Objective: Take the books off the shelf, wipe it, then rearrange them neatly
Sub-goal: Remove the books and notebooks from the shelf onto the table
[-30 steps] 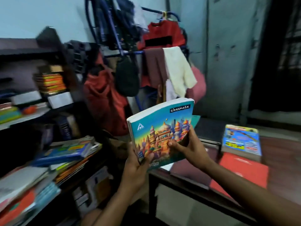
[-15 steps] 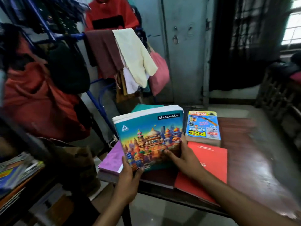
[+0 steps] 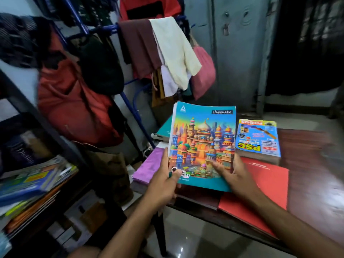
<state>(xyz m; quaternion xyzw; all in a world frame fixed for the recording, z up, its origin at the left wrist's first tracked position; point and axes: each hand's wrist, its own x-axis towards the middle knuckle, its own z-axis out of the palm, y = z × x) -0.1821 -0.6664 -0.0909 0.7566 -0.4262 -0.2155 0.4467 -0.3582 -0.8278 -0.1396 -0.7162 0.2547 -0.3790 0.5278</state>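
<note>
Left of the fingers, the shelf (image 3: pixel 46 138) holds a slumped pile of books (image 3: pixel 33 185). The left hand (image 3: pixel 163 185) and right hand (image 3: pixel 236 177) each pinch a lower corner of the classmate notebook (image 3: pixel 202 144), thumbs on its cover. Compared with half a second ago it is tipped more upright above the table (image 3: pixel 307 155), with the PSC book (image 3: pixel 257 138) lying right of the fingers.
</note>
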